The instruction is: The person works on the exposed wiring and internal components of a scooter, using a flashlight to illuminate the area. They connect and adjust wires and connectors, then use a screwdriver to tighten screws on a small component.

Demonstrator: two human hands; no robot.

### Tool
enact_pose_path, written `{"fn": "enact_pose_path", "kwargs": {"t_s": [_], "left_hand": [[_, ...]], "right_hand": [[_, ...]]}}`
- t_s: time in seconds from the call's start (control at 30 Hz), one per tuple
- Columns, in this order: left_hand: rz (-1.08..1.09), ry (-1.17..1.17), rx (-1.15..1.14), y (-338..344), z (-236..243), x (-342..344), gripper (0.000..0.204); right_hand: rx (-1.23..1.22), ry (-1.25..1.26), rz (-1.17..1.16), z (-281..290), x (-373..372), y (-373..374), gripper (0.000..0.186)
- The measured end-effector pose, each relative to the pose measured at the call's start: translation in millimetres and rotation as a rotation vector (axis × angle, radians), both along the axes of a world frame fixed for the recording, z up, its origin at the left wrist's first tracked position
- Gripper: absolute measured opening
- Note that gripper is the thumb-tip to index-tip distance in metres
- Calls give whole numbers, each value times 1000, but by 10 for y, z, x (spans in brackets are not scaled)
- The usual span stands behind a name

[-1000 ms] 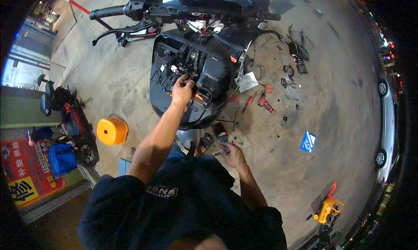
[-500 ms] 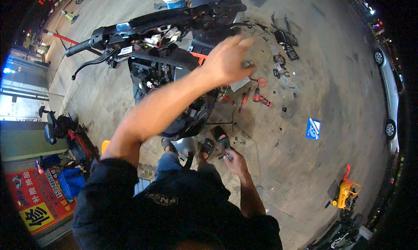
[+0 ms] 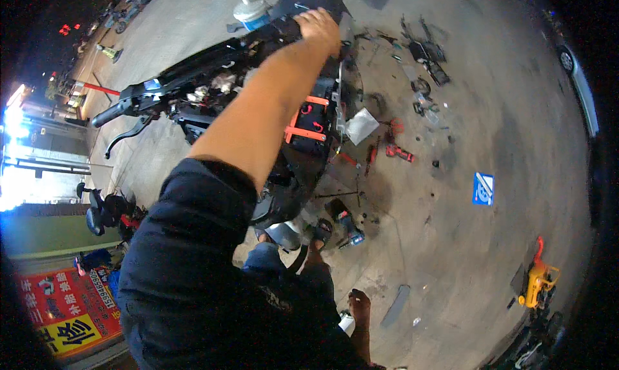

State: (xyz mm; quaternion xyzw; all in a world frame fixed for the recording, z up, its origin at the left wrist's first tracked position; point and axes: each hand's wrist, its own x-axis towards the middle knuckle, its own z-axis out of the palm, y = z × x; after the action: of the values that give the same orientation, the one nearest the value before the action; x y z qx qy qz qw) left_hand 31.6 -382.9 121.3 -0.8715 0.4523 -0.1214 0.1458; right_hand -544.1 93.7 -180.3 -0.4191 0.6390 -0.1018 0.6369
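Covering far end of handlebar [image 3: 213, 56]; left fingers [image 3: 314, 19]

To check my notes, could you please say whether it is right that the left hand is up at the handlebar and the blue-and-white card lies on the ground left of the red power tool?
Not quite: the head view shows the blue-and-white card right of the red power tool. The left hand is indeed up at the handlebar.
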Motion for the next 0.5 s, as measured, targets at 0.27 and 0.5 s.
{"fn": "enact_pose_path", "kwargs": {"t_s": [0.27,0.5], "left_hand": [[-135,12,84,-366,-164,465,22],[-219,-177,37,-476,-236,699,23]], "right_hand": [[335,-197,-333,-52,-208,166,25],[255,43,-232,-11,-465,436,16]]}}
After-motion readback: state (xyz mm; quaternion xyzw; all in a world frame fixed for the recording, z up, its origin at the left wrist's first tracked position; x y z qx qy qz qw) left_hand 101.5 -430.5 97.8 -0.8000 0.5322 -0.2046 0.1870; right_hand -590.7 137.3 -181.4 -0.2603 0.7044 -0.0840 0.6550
